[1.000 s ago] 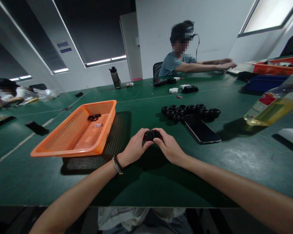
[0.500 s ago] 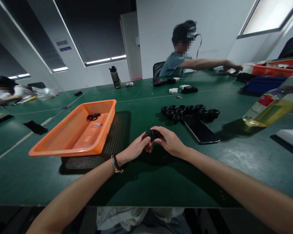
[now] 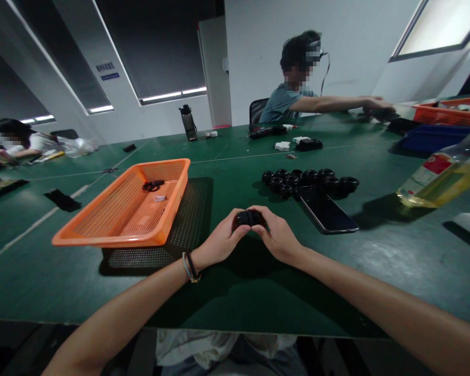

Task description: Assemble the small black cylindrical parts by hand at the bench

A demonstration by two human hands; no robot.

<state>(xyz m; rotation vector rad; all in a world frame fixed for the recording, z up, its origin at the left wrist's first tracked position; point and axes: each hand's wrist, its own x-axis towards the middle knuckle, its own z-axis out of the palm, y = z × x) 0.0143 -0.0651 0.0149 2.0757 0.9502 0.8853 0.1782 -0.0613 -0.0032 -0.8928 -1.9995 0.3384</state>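
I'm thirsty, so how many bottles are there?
2: a dark cylindrical bottle, far across the green table; a clear plastic bottle of yellow liquid, at the picture's right edge.

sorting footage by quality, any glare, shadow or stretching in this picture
Head view: whitish glare on the green tabletop right of the right hand; a dark shadow beside the orange perforated plastic basket; the clear bottle of yellow liquid slants, probably lens stretch; the held small black part shows little detail.

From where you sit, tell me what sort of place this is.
Probably a shared workroom: there is a long green table, a cluster of round black parts on it, and another person at its far side.
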